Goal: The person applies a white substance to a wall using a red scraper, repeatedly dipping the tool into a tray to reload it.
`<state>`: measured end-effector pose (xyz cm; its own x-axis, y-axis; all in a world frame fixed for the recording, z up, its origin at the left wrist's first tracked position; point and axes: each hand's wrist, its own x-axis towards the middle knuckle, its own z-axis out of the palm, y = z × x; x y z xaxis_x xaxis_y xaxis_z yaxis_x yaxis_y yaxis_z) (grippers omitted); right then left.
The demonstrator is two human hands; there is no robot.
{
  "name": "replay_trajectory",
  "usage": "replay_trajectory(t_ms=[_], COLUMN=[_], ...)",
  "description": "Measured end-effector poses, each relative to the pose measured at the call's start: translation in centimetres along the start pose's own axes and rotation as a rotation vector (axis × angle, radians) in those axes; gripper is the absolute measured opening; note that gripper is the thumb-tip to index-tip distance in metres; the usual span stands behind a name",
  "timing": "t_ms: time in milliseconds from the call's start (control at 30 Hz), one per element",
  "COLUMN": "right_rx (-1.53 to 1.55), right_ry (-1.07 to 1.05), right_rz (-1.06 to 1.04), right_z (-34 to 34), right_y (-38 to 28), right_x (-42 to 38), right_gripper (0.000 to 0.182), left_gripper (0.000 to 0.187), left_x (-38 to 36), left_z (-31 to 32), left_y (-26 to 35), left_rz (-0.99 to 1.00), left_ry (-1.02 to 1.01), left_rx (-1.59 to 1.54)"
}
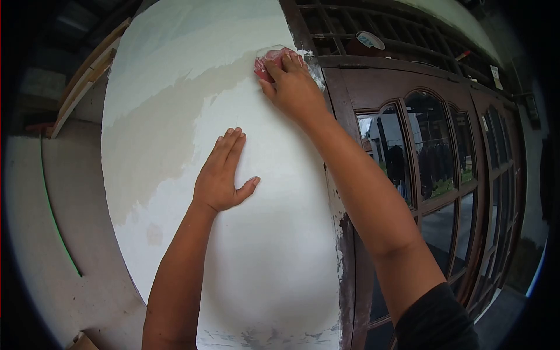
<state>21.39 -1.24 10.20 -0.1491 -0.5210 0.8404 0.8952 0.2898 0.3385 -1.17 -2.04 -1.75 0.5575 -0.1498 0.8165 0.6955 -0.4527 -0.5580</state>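
A wall panel [262, 233], white below with a grey-beige band and a paler area above, fills the middle of the head view. My right hand [291, 84] presses a red pad [269, 65] with whitish smears against its upper right edge, beside the dark door frame. The fingers lie over the pad, and part of the pad is hidden under them. Lower and to the left, my left hand [224, 172] lies flat on the panel, fingers pointing up and thumb spread to the right, holding nothing.
Dark wooden doors [429, 204] with glass panes stand at the right. A container [368, 42] sits on the grille above them. Wooden boards [87, 81] lean at upper left, and a thin green strip [51, 213] hangs along the left wall.
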Motion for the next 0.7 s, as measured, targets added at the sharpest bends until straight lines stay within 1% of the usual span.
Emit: replay_trajectory(t_ms=[67, 100, 167, 300, 367, 400, 467, 533, 567, 633, 667, 700], right_rx=[0.025, 0.027, -0.028, -0.035, 0.061, 0.066, 0.216, 0.34, 0.428, 0.619, 0.715, 0.851], right_ry=[-0.115, -0.118, -0.165, -0.175, -0.164, -0.17, -0.069, -0.055, -0.057, -0.065, -0.069, -0.056], right_rz=[-0.055, -0.056, 0.045, 0.084, 0.143, 0.141, 0.197, 0.334, 0.408, 0.568, 0.66, 0.794], right_z=[0.6, 0.5, -0.3, -2.6, -4.2, -5.3, -8.3, -12.0, -14.0, -17.8, -19.4, -20.9], right_y=[-0.1, -0.4, -1.2, -2.5, -3.4, -4.1, -5.8, -8.2, -9.5, -12.4, -14.1, -16.3], right_x=[0.1, -0.3, -1.8, -4.6, -5.9, -6.9, -9.4, -12.9, -15.0, -20.3, -23.2, -25.8], right_gripper=[0.044, 0.044, 0.042, 0.041, 0.042, 0.042, 0.042, 0.043, 0.042, 0.04, 0.039, 0.04], left_gripper=[0.082, 0.081, 0.081, 0.08, 0.079, 0.078, 0.077, 0.075, 0.08, 0.079, 0.085, 0.093], left_x=[-0.1, -0.1, -0.1, 0.0, -0.2, -0.2, -0.6, -2.6, -4.5, -9.9, -13.1, -16.6], left_z=[0.0, 0.0, 0.0, 0.1, 0.0, 0.0, 0.0, 0.1, 0.1, 0.1, -0.4, -1.0], left_y=[-0.1, -0.1, -0.2, -0.1, 0.3, 0.6, 1.6, 3.4, 4.7, 8.4, 10.9, 13.5], left_rz=[-0.004, 0.001, 0.003, -0.002, -0.014, -0.04, -0.074, -0.176, -0.209, -0.312, -0.41, -0.525], left_ry=[-0.007, 0.001, 0.012, 0.013, 0.013, 0.016, 0.015, 0.046, 0.066, 0.18, 0.217, 0.227], left_rx=[0.012, 0.011, 0.01, -0.001, -0.002, -0.018, -0.03, -0.187, -0.243, -0.415, -0.448, -0.453])
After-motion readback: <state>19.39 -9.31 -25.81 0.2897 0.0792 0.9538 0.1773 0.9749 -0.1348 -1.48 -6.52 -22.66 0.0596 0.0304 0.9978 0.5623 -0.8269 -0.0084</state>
